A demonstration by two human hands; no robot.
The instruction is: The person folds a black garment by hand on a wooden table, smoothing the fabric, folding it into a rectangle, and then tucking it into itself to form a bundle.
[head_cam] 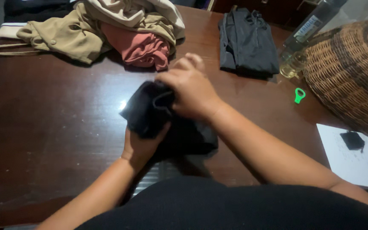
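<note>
Now: black cloth (150,113) bunched at counter (56,127) centre | left hand (143,145) cups it from beneath, fingers grasping | right hand (190,87) clenched on its top fold | folded dark garment (248,42) at 1 o'clock | tan and pink clothes heap (116,30) at 11 o'clock | wicker basket (350,72), green opener (299,95) at 3 o'clock

My left hand (143,142) is mostly hidden beneath the bunched black cloth (150,110); I see only its heel and wrist. My right hand (190,87) covers the cloth's far right part, its fingertips tucked out of sight. The round woven wicker basket (350,72) is cut by the right edge. The clear glass bottle (309,25) runs off the far edge. The small black object (352,139) on the white paper sheet (358,164): too small to identify.
</note>
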